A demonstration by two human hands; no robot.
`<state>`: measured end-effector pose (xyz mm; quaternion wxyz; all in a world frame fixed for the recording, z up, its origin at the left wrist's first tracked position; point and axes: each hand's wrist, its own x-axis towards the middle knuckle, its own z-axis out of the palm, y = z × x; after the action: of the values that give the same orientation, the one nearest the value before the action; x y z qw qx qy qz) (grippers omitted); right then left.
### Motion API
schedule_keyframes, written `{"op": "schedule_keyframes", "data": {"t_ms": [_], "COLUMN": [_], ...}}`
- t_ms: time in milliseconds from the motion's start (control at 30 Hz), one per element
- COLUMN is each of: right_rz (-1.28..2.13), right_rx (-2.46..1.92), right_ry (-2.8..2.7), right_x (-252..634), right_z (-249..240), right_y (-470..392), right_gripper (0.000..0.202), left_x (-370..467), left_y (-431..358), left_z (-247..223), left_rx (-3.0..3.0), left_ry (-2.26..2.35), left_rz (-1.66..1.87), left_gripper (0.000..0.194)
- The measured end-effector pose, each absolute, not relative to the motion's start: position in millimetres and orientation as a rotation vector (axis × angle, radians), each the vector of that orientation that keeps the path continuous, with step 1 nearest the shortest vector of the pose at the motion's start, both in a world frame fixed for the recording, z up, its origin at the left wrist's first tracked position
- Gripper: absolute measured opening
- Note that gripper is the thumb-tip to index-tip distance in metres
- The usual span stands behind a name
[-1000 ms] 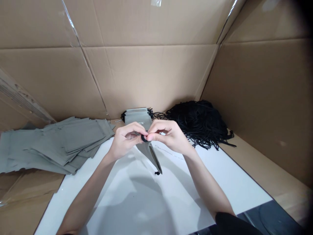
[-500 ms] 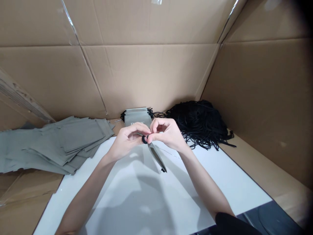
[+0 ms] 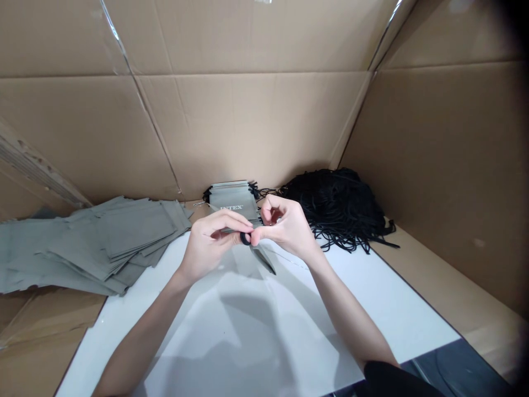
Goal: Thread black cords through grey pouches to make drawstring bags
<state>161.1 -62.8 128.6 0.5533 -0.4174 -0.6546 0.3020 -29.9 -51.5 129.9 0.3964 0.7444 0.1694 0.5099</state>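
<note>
A grey fabric pouch (image 3: 264,260) hangs tilted below my fingers, above the white table. My left hand (image 3: 210,240) pinches its upper corner between thumb and fingertips. Around the left thumb sits a black band (image 3: 245,238); I cannot tell whether it is cord or a ring. Close against it, my right hand (image 3: 285,227) has its thumb tip at the same corner and its index finger curled. Whatever lies in the right fingers is too small to make out. Just behind the hands is a stack of grey pouches (image 3: 231,194) with black cord ends, the top one printed INTEX.
Black cords (image 3: 336,204) lie heaped at the back right. Flat grey fabric pieces (image 3: 136,234) spread in a pile on the left. Cardboard walls (image 3: 256,127) enclose the white table (image 3: 223,342) at the back and right. A dark sheet (image 3: 458,366) covers the front right corner.
My right index finger has lifted and curled back from the left fingertips. The pouch's lower end has risen slightly, and more of the INTEX print shows behind the hands.
</note>
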Motion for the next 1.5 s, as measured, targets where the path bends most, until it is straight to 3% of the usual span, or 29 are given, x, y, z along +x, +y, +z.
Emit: {"op": "schedule_keyframes", "data": {"t_ms": [167,333,533,933,1267,1500], "right_rz": [0.679,0.348,0.313,0.182,0.291,0.213], "right_rx": [-0.922,-0.784,-0.797,-0.824,-0.835,-0.844], "right_ry": [-1.482,-1.537,-1.57,-1.612,-1.614,-1.633], "right_x": [151,134,129,129,139,135], "right_z": [128,129,129,130,131,127], "right_y": [-67,-80,-84,-88,-83,-78], "right_gripper": [0.041,0.012,0.004,0.009,0.005,0.008], "left_x": [-27,-25,-27,-32,-39,-35], "left_y": [-52,-51,-52,-48,-45,-49], "left_z": [129,128,128,131,139,139], "left_rx": [1.904,1.843,1.821,1.468,1.671,1.767], "left_ry": [0.482,0.581,0.696,0.641,0.732,0.8], "left_rz": [1.419,1.531,1.581,1.339,1.161,1.249], "left_gripper": [0.006,0.006,0.005,0.006,0.009,0.013]}}
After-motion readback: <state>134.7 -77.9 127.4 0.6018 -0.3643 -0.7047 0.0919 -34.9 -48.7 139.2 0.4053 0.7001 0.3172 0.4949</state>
